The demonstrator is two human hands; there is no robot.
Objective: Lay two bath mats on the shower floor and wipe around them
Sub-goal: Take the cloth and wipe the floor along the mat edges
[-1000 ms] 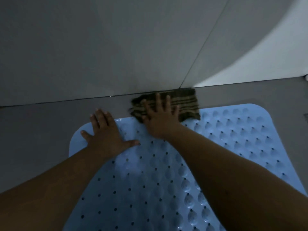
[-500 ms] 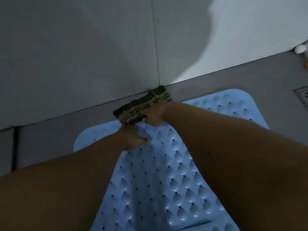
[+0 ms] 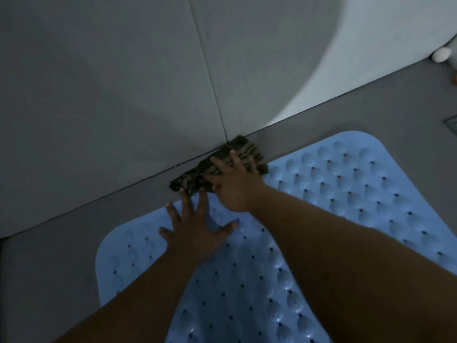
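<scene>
Right hand [image 3: 235, 186] flat, fingers spread, pressing striped cloth [image 3: 217, 167] on the floor [image 3: 61, 243] against the wall [image 3: 111, 95], left hand [image 3: 195, 231] splayed empty on blue mat [image 3: 346, 194], cloth overlapping mat's far edge

Both hands [image 3: 197, 231] flat, seemingly splayed

dim, soft picture; bright light patch upper right.

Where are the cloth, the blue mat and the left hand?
cloth [image 3: 190, 182], head view, bunched left end.
blue mat [image 3: 346, 184], head view, bare dimpled surface.
left hand [image 3: 197, 233], head view, back of hand.
</scene>
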